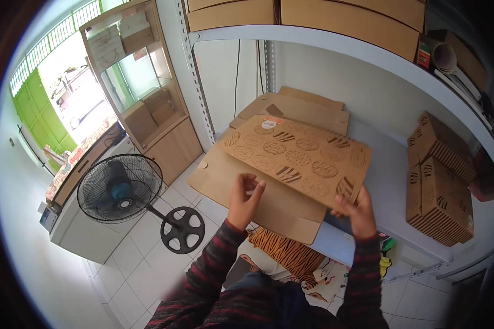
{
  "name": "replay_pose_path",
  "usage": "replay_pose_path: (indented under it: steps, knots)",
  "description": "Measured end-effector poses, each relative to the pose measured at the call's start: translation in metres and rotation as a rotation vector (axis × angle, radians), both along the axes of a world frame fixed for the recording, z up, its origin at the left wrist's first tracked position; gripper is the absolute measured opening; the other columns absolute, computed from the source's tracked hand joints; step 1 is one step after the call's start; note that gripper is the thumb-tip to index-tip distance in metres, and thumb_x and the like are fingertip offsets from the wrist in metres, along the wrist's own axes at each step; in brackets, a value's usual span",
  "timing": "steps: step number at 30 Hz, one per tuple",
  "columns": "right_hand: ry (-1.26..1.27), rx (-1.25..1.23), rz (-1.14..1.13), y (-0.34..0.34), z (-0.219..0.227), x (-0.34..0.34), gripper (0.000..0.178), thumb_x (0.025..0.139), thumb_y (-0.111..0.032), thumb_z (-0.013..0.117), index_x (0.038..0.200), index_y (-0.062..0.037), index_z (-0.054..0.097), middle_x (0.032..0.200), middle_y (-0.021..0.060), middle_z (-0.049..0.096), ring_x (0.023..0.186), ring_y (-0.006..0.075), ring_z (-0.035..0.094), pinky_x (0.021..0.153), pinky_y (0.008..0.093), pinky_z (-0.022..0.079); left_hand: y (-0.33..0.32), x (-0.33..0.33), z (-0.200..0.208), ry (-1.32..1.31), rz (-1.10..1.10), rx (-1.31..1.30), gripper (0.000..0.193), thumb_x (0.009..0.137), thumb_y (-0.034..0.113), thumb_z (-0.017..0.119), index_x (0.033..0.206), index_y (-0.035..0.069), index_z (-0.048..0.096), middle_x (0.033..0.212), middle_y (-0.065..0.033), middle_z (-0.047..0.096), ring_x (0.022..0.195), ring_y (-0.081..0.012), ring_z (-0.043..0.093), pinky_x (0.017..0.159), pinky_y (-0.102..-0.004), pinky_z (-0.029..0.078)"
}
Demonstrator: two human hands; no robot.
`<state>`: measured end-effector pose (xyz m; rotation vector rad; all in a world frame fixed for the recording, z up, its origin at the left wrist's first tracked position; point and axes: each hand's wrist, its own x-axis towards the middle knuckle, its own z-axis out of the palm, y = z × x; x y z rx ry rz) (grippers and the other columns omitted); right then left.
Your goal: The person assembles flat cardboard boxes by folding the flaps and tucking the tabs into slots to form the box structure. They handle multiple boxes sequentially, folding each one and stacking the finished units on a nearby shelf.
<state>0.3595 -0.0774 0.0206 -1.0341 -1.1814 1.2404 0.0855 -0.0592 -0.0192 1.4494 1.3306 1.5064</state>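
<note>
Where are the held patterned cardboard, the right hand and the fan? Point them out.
Held patterned cardboard (298, 158): head view, middle of its printed face.
Right hand (360, 212): head view, middle of the hand.
Fan (121, 189): head view, its round cage.

We look from the person's head through a wide fisheye lens, aimed downward and forward. The left hand (246, 200) and right hand (361, 213) lie within close range; the fan (119, 189) and green door (37, 118) stand farther off.

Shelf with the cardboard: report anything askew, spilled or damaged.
The plain cardboard looks askew: its near edge appears to jut past the front of the shelf, and it does not line up with the printed cardboard above it, whose corner the right hand holds. No spill or damage stands out.
</note>
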Motion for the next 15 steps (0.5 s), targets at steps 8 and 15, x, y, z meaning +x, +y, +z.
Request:
replay_pose_path:
  steps: [8, 15]
  knots:
    - [0.190, -0.047, 0.339, -0.095, -0.036, -0.070, 0.056, 0.093, -0.008, 0.061, 0.138, 0.0060, 0.030, 0.136, 0.0160, 0.045, 0.115, 0.0235, 0.056, 0.093, 0.0347, 0.051, -0.040, 0.000, -0.024, -0.605, -0.285, -0.352, 0.040, 0.099, 0.025, 0.054, 0.127, 0.000, 0.042, 0.113, -0.0115, 0.062, 0.095, -0.0174, 0.066, 0.078, -0.0284, 0.055]
    - [-0.277, -0.160, 0.476, -0.106, -0.003, -0.017, 0.042, 0.093, -0.006, 0.060, 0.133, 0.0004, 0.049, 0.108, 0.0126, 0.067, 0.101, 0.0165, 0.064, 0.091, 0.0296, 0.050, -0.055, -0.034, -0.032, -0.532, -0.197, -0.304, 0.031, 0.096, 0.012, 0.056, 0.121, -0.004, 0.047, 0.101, -0.0069, 0.067, 0.084, -0.0108, 0.066, 0.069, -0.0224, 0.055]
